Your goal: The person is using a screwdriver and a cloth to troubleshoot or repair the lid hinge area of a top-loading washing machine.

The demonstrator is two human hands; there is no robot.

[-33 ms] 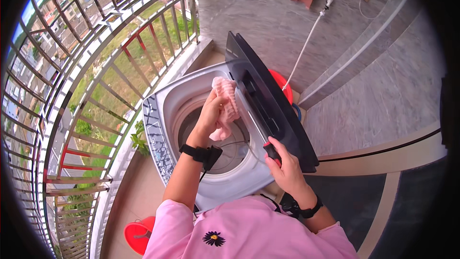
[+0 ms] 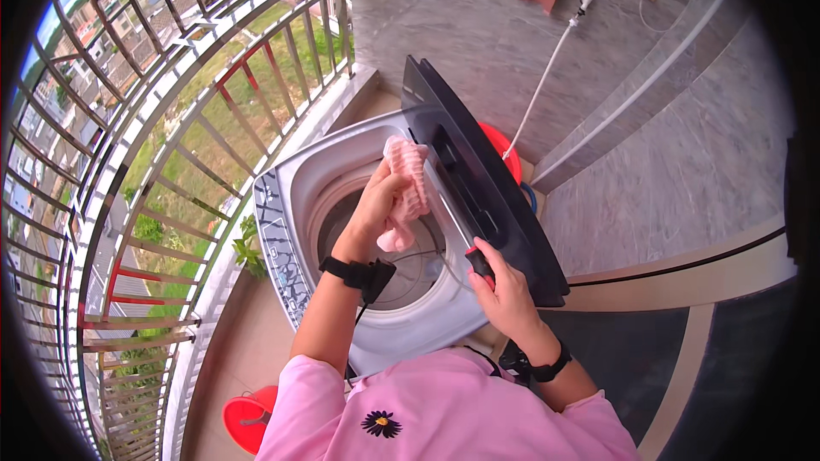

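Note:
My left hand (image 2: 374, 209) is closed on a crumpled pink ribbed cloth (image 2: 408, 179), held above the open drum of a grey top-loading washing machine (image 2: 401, 337). The cloth's lower end hangs over the drum opening. In my right hand (image 2: 510, 297) is a screwdriver with a red and black handle (image 2: 481, 265). Its long metal shaft points up and away, along the inner edge of the raised dark lid (image 2: 468, 179). Whether the tip touches the cloth or the machine I cannot tell.
A metal railing (image 2: 184, 149) curves along the left. Behind the lid stands a red basin (image 2: 500, 149), with a white hose (image 2: 540, 81) against the grey wall. Another red container (image 2: 248, 423) sits on the floor at the lower left, and a green plant (image 2: 249, 248) by the railing.
My left hand and the cloth have shifted slightly to the right. My right hand with the screwdriver has moved a little up and to the left.

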